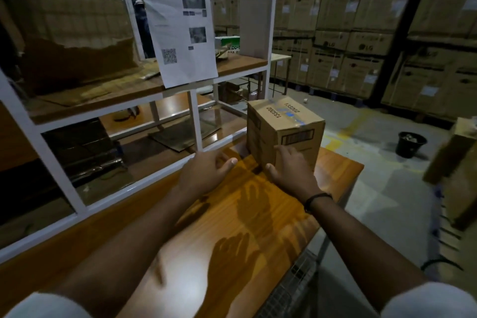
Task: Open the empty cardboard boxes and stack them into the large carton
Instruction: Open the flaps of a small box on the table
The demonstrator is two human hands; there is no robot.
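A small brown cardboard box (pixel 284 129) stands upright at the far right end of the wooden table (pixel 232 227), its top sealed with clear tape and printed with numbers. My right hand (pixel 290 170) lies flat against the box's near face, fingers straight, thumb by its lower corner. Just left of the box, my left hand (pixel 206 173) hovers over the table, fingers loosely bent and thumb pointing toward the box, holding nothing. The large carton (pixel 454 157) may be the brown box at the right edge, partly cut off.
A white metal shelf frame (pixel 196 121) with a printed paper sheet (pixel 183 31) rises behind the table. Stacked large cartons (pixel 361 20) fill the far wall. A black bucket (pixel 411 144) stands on the concrete floor to the right.
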